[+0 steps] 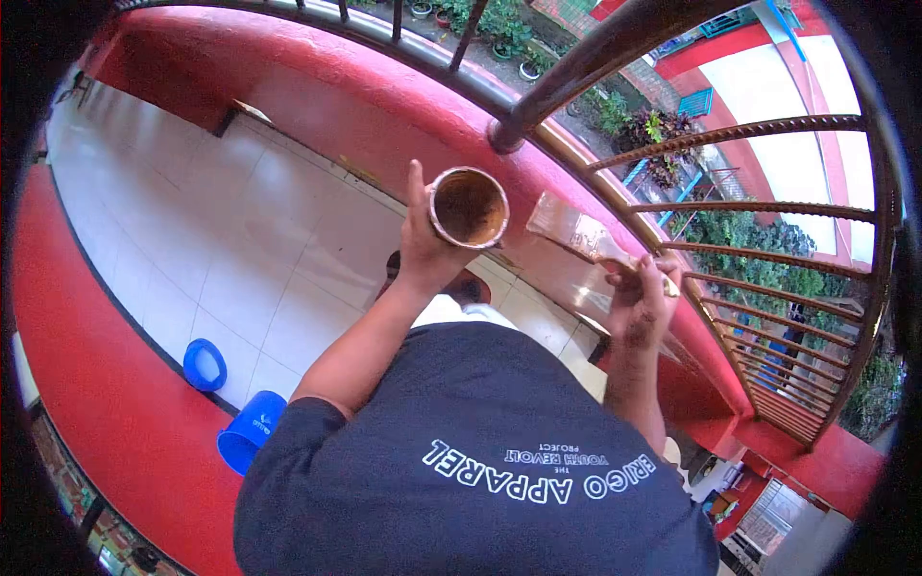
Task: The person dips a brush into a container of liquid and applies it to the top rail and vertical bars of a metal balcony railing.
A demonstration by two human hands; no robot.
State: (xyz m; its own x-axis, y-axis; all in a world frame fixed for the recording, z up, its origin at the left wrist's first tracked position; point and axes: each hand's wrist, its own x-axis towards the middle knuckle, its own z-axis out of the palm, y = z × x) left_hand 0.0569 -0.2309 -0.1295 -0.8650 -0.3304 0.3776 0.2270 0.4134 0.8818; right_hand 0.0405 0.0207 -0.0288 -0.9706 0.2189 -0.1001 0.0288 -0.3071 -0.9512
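Note:
My left hand [429,230] is wrapped round a round cup [470,207] with brown material inside and a light rim. One finger points up beside the rim. To the right, my right hand [641,293] grips the handle of a wide, flat brush [574,227], whose pale, brown-stained end points up and left towards the cup. Brush and cup are apart. Both hands are in front of my dark shirt, close to the red ledge below the railing.
A brown metal railing [749,208] runs along the red ledge [384,91] at the top and right. On the tiled floor at lower left are a blue bucket [252,432] and a blue round lid or basin [205,365]. Plants stand beyond the railing.

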